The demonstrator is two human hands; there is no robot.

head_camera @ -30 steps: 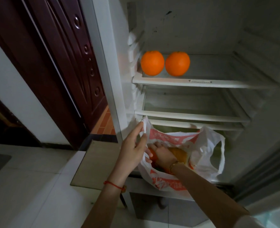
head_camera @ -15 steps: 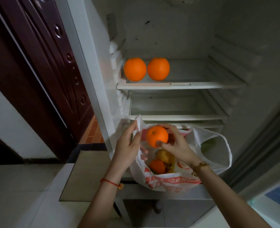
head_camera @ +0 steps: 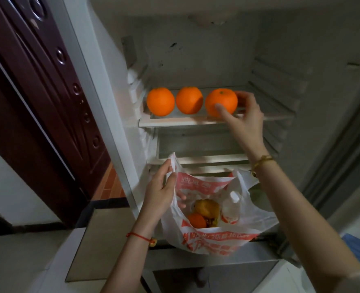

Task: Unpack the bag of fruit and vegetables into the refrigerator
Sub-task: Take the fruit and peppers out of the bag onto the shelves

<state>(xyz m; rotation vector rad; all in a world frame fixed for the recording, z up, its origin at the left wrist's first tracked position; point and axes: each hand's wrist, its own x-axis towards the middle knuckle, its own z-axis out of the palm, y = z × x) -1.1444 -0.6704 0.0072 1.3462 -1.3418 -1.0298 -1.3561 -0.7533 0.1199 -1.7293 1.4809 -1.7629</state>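
Note:
The refrigerator stands open, and its upper shelf (head_camera: 187, 122) carries three oranges in a row. My right hand (head_camera: 245, 115) grips the rightmost orange (head_camera: 220, 100), thumb in front and fingers behind. The other two oranges (head_camera: 160, 101) (head_camera: 189, 100) sit to its left. Below, a white plastic bag with red print (head_camera: 215, 240) rests at the fridge's lower front. My left hand (head_camera: 160, 193) pinches the bag's left rim and holds it open. Inside the bag lie another orange (head_camera: 196, 220), a yellowish fruit (head_camera: 207, 208) and a small white bottle (head_camera: 230, 208).
A second bare shelf (head_camera: 198, 159) lies under the top one. A dark red wooden door (head_camera: 37, 92) stands at the left beside the fridge wall. Below left is a grey floor slab (head_camera: 98, 246) on pale tiles. The fridge door's edge (head_camera: 344, 155) runs down the right.
My right hand lifted an orange out of the bag and carried it up to the top shelf, beside the two there. My left hand kept its hold on the bag's rim.

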